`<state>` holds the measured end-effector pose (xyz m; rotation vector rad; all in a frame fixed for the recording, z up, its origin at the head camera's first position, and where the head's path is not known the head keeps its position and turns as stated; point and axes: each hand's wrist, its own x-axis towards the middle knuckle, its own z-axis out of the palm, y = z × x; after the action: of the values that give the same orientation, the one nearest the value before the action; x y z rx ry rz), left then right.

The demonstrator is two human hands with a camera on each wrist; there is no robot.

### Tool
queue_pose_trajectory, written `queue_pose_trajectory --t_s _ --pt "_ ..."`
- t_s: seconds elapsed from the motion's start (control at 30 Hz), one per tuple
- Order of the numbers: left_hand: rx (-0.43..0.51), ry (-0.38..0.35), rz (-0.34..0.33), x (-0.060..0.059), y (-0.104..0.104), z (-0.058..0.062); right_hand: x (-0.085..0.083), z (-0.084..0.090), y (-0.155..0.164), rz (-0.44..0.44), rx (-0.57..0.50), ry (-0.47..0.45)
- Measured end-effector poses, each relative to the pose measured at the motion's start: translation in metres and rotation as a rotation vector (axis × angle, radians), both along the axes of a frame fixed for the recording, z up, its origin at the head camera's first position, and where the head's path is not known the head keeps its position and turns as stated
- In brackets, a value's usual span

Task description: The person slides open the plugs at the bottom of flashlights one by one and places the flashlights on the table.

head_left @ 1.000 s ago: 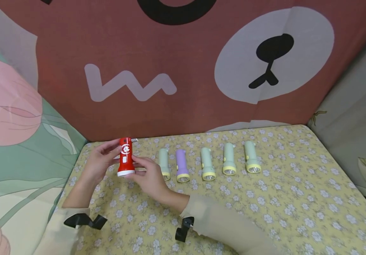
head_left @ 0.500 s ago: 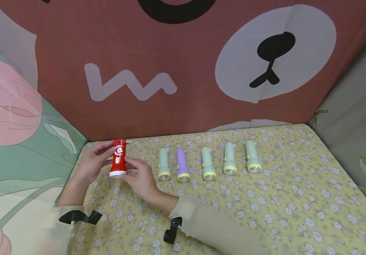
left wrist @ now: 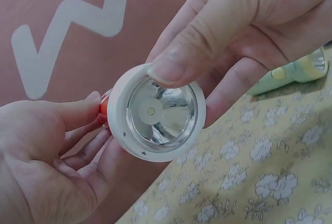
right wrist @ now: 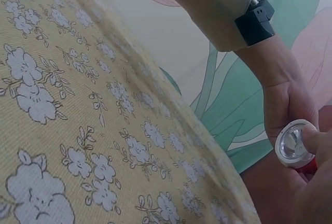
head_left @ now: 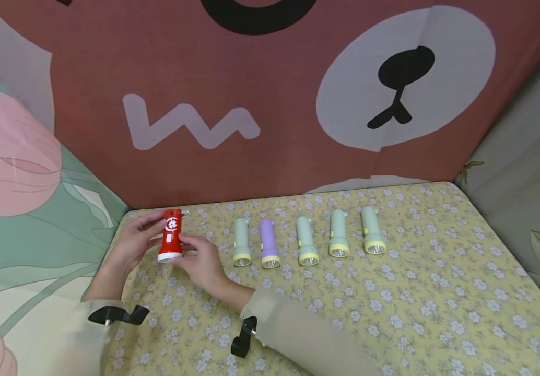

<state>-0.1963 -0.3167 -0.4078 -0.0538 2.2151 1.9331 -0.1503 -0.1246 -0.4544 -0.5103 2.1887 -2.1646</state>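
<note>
A red flashlight (head_left: 172, 235) with a white rim and a white flower print is held between both hands at the table's left end, lens end toward me. My left hand (head_left: 135, 241) pinches its body from the left, thumb in front. From the right, my right hand (head_left: 205, 263) grips the lens end; in the left wrist view its thumb lies on the white rim of the flashlight (left wrist: 120, 115). A small metal piece sticks out at the flashlight's top right. The right wrist view catches the lens (right wrist: 291, 143) beside the right thumb.
To the right, a row of flashlights lies on the flowered tablecloth (head_left: 415, 303): a green one (head_left: 242, 240), a purple one (head_left: 268, 240), then several more green ones (head_left: 338, 232). A red bear-print cloth (head_left: 279, 156) hangs along the back edge. Patterned cloth also hangs at both sides.
Both hands have moved left and slightly down in the head view, carrying the red flashlight away from the row. The flashlights in the row have stayed put.
</note>
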Motion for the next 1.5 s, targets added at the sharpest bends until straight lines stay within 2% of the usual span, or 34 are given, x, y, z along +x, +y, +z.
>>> queue_pose_trajectory --t_s 0.17,0.5,0.67,1.03,1.2,1.5 --pt "-0.025 -0.021 -0.014 -0.004 -0.005 -0.008 -0.004 -0.007 -0.005 -0.005 0.021 -0.026" --pt "0.001 -0.081 0.014 -0.015 -0.02 -0.03 -0.013 -0.025 -0.017 -0.005 0.051 -0.072" --pt "-0.043 -0.087 0.011 -0.018 -0.024 -0.039 -0.017 -0.035 -0.021 -0.006 0.065 -0.071" --pt "-0.064 -0.135 0.032 -0.021 -0.026 -0.059 -0.015 -0.05 -0.027 -0.001 0.061 -0.106" --pt "-0.084 -0.132 0.026 -0.02 -0.027 -0.064 -0.014 -0.054 -0.028 0.008 0.073 -0.098" --pt "-0.047 -0.159 0.03 -0.023 -0.026 -0.066 -0.016 -0.058 -0.03 0.013 0.146 -0.075"
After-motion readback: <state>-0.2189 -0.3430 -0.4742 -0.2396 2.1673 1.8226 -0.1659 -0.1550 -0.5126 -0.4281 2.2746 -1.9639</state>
